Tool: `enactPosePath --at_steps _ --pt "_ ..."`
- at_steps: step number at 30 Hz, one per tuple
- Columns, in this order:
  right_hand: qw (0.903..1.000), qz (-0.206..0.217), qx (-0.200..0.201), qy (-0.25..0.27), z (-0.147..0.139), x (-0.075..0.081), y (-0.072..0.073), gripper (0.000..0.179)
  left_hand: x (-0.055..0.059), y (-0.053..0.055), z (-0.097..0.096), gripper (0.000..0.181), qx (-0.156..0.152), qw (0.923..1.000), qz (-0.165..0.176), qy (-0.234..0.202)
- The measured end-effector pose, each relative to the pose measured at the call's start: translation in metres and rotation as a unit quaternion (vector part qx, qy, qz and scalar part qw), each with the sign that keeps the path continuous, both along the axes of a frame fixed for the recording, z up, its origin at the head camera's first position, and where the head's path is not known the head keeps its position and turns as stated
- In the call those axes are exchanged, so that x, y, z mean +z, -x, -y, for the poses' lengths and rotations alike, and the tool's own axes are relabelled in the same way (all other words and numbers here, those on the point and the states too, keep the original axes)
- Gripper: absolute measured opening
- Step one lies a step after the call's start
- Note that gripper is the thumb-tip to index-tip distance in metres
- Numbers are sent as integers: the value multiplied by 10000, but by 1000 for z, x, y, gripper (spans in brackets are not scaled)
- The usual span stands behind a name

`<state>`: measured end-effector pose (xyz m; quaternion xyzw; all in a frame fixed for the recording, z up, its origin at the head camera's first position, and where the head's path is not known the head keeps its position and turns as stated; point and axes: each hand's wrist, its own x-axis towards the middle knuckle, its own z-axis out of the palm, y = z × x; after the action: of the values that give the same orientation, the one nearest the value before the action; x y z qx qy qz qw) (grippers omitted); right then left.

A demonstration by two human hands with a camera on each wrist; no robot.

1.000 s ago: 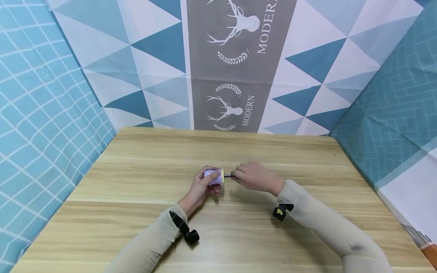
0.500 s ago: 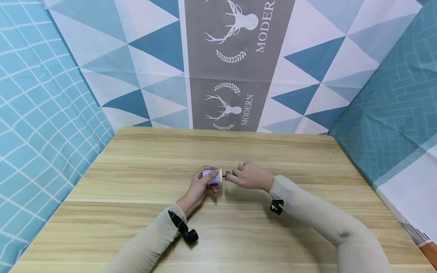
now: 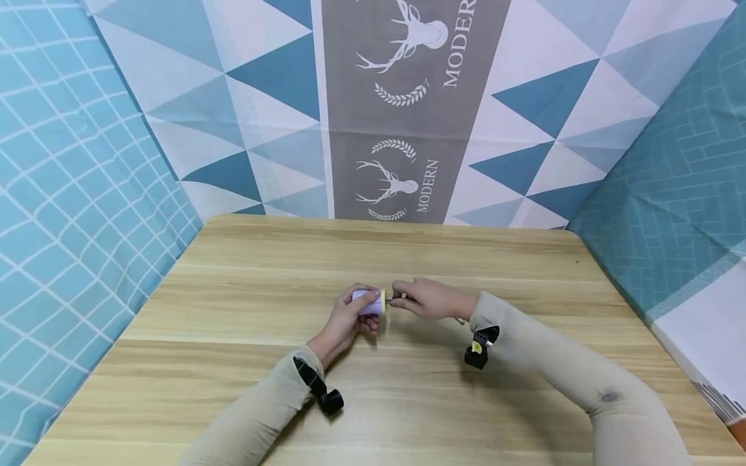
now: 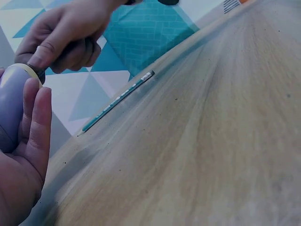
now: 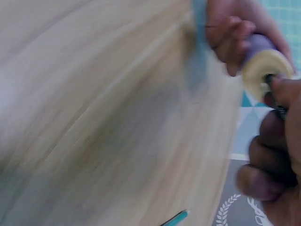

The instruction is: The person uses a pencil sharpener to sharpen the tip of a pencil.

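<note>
My left hand (image 3: pixel 344 317) grips a purple pencil sharpener (image 3: pixel 365 303) with a pale yellow end, held sideways above the table. In the left wrist view the purple body of the sharpener (image 4: pixel 11 103) lies along my palm. A thin dark pencil (image 5: pixel 269 79) stands in the hole of the yellow end, as the right wrist view shows. My right hand (image 3: pixel 431 299) pinches this pencil close to the sharpener. Most of its length is hidden by the fingers.
A teal pencil (image 4: pixel 117 101) lies on the wooden table (image 3: pixel 291 375), largely hidden under my right arm in the head view. Patterned cloth walls (image 3: pixel 280 97) stand behind the table and at both sides. Black wrist cameras (image 3: pixel 331 401) are strapped to both sleeves.
My right hand has turned about the pencil; its fingers first moved nearer the sharpener and now lie straighter along the pencil. The left hand keeps its grip with little motion.
</note>
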<state>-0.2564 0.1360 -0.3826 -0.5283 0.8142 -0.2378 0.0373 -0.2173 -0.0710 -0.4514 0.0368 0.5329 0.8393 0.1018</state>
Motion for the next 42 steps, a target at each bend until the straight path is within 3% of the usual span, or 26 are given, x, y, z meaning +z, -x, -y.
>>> enactPosePath --at_steps 3,5,7,9,11,12,13,14,15,17,19,21,22,24,27,29,32,38,40,42 --pt "9936 1066 -289 -215 2 10 2 20 1 1 0 10 -29 10000 -38 -73" --pt "9741 2155 -543 -421 4 16 4 23 1 1 0 12 -25 9998 -75 -155" --pt "9349 3414 -832 -498 4 20 5 24 1 0 0 14 -42 9996 -133 -228" --pt "8774 4636 -1141 -467 2 22 7 24 1 0 0 16 -88 9994 -195 -267" --pt "8307 5397 -1303 -408 0 20 9 25 0 -1 -1 17 -139 9993 -242 -240" --pt "8170 5592 -1356 -388 -1 19 9 26 0 -1 -2 18 -158 9993 -250 -212" --pt "8106 5674 -1399 -380 -2 18 9 28 0 -1 -2 18 -167 9994 -257 -184" --pt "8130 5633 -1428 -365 -3 17 9 30 0 -1 -2 18 -162 9994 -251 -163" --pt "8252 5454 -1424 -345 -3 16 9 31 0 -1 -3 18 -138 9995 -243 -147" --pt "8661 4789 -1405 -277 -4 14 9 34 1 0 -3 18 -78 9996 -250 -125" --pt "9120 3853 -1386 -231 -4 14 8 33 1 0 -3 19 -30 9996 -261 -128" --pt "9497 2792 -1398 -238 -5 17 6 29 1 0 -2 19 10 9995 -282 -112" --pt "9629 2282 -1419 -239 -6 19 4 26 1 0 -2 19 28 9995 -284 -101" --pt "9807 1350 -1402 -212 -8 23 0 21 1 -1 -2 19 68 9995 -272 -109" --pt "9929 -121 -1179 -38 -12 23 -8 20 1 -1 -1 19 121 9996 -223 -137" --pt "9901 -1127 -826 108 -13 19 -11 19 1 -2 -1 18 149 9995 -182 -191" --pt "9675 -2504 -291 189 -13 10 -13 19 1 -1 0 17 148 9995 -160 -233" --pt "8939 -4475 203 -186 -5 -7 -8 15 2 1 1 15 136 9995 -181 -233" --pt "8672 -4965 267 -261 -3 -9 -6 25 2 1 1 15 126 9995 -160 -255" --pt "8481 -5282 328 -251 -1 -10 -4 32 2 1 0 16 133 9994 -127 -297"
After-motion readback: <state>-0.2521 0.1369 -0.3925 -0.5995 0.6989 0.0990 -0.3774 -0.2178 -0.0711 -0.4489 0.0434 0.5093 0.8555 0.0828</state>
